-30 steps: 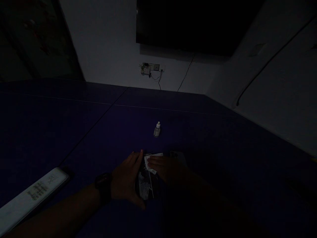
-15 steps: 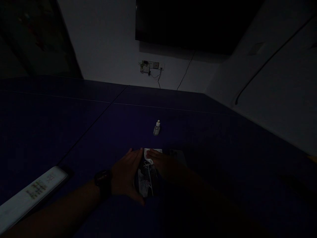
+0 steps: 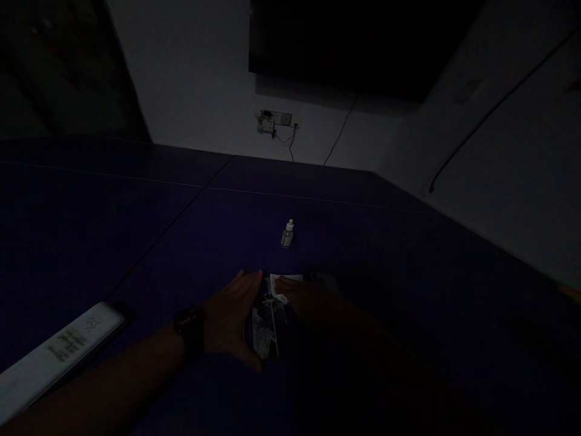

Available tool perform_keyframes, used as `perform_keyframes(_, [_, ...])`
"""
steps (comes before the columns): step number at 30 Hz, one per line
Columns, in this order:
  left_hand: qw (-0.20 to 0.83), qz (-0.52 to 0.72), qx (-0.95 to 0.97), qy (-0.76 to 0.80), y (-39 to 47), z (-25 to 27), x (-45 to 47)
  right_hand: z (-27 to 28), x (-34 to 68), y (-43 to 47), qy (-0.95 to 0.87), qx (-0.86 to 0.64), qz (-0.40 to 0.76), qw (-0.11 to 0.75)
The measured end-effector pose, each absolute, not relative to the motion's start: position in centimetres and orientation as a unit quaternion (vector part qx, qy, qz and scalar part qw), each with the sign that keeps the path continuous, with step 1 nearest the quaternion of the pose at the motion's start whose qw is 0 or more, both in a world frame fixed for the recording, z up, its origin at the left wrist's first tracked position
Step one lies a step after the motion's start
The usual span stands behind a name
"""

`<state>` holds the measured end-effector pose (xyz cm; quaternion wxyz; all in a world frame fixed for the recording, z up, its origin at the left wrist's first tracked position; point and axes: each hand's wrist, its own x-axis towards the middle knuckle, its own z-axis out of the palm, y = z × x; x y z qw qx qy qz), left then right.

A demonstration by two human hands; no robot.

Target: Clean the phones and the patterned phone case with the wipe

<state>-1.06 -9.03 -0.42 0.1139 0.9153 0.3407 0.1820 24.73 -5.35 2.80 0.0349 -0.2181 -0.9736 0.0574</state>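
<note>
Apparently mid-wipe — right hand point(image 3: 305, 295) holds white cloth point(image 3: 293, 277) toward far edge of dark panel point(image 3: 264, 332), left hand point(image 3: 230, 318) spread wide — what remains, unclear.

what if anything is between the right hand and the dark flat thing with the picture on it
A white sheet: it lies partly under the right hand, over the far end of the dark flat thing. I see nothing else between them.

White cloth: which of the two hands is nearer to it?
Right. The right hand is on the white cloth, its fingertips over it; the left hand is to the left, along the patterned item's left edge.
</note>
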Motion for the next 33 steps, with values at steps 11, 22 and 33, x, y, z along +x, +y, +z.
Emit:
perform_keyframes(11, [0.127,0.173,0.915,0.342,-9.0,-0.3,-1.0,2.4,25.3,-5.5,-0.962,-0.247,0.099,0.061])
perform_keyframes(22, [0.131,0.153,0.906,0.373,-9.2,-0.2,-1.0,3.0,25.9,-7.5,-0.957,-0.247,0.134,0.072])
perform_keyframes(33, [0.135,0.173,0.898,0.382,-9.1,-0.7,-1.1,3.1,24.7,-7.8,-0.972,-0.196,0.121,0.052])
